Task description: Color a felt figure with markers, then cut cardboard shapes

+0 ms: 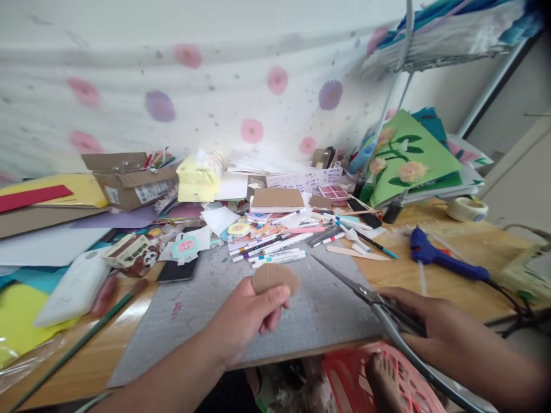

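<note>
My left hand (253,307) pinches a rounded piece of brown cardboard (275,277) between thumb and fingers, above the grey cutting mat (172,332). In my right hand (443,327) is a pair of metal scissors (365,293), fingers around its handles. The blades look closed and point up and left, apart from the cardboard. Several white-barrelled markers (279,256) lie on the mat just beyond my left hand. A flat wooden stick (358,252) rests past the scissor tips.
A blue glue gun (447,261) with its cable lies at right. A brush with a green handle (86,332) crosses the left side. Further back stand an open cardboard box (133,178), paper sheets and a green flower card (408,149). A red plastic basket (344,373) sits below the table edge.
</note>
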`<action>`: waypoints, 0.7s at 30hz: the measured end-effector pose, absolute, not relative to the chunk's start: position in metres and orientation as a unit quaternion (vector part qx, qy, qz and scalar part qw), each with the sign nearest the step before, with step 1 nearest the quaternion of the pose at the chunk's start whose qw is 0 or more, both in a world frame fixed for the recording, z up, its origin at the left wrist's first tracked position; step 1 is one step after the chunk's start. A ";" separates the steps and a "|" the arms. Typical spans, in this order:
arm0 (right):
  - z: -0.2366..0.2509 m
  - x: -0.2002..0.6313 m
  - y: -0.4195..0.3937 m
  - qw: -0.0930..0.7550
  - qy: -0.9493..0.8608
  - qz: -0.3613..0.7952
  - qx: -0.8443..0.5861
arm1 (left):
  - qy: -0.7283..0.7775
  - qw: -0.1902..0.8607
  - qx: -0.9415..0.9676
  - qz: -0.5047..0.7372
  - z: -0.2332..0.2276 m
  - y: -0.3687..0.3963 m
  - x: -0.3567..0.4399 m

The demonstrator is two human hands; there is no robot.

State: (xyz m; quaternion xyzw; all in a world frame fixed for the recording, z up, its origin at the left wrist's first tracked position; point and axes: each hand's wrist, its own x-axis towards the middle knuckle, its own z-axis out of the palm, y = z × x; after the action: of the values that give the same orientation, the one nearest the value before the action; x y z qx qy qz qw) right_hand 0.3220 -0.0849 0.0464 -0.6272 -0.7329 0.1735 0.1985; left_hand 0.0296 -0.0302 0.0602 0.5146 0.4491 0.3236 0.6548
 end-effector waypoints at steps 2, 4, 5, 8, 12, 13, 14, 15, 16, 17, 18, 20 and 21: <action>0.045 0.318 -0.054 0.152 -0.747 0.161 -0.627 | 0.449 0.643 0.501 0.365 0.063 -0.016 0.026; 0.041 0.315 -0.027 0.129 -0.747 0.116 -0.642 | 0.447 0.642 0.495 0.377 0.065 -0.004 0.023; 0.038 0.314 -0.016 0.122 -0.746 0.088 -0.648 | 0.445 0.645 0.492 0.379 0.065 0.001 0.023; 0.028 0.314 0.008 0.108 -0.753 0.026 -0.648 | 0.435 0.662 0.487 0.367 0.065 0.011 0.024; 0.018 0.319 0.021 0.105 -0.756 0.005 -0.646 | 0.419 0.689 0.484 0.338 0.061 0.022 0.026; 0.016 0.319 0.023 0.102 -0.756 0.004 -0.647 | 0.416 0.694 0.483 0.335 0.059 0.025 0.027; 0.015 0.320 0.024 0.097 -0.757 0.005 -0.647 | 0.414 0.698 0.481 0.333 0.057 0.028 0.027; 0.015 0.320 0.025 0.092 -0.757 0.007 -0.647 | 0.413 0.700 0.478 0.333 0.055 0.030 0.028; 0.015 0.320 0.026 0.086 -0.757 0.008 -0.648 | 0.413 0.702 0.475 0.335 0.052 0.032 0.028; 0.016 0.319 0.026 0.079 -0.757 0.007 -0.649 | 0.413 0.702 0.472 0.339 0.050 0.034 0.028; 0.018 0.319 0.025 0.073 -0.754 0.008 -0.653 | 0.415 0.700 0.469 0.343 0.047 0.035 0.028; 0.025 0.317 0.021 0.083 -0.733 0.026 -0.674 | 0.419 0.695 0.465 0.355 0.043 0.035 0.027; 0.030 0.314 0.018 0.107 -0.715 0.055 -0.688 | 0.421 0.692 0.463 0.359 0.041 0.035 0.026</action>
State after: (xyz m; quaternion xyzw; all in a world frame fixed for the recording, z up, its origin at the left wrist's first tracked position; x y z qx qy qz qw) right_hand 0.3139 0.0181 0.0297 -0.6885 -0.7151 0.0552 0.1072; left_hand 0.0262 0.0348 0.0409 0.4635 0.4212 0.3589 0.6921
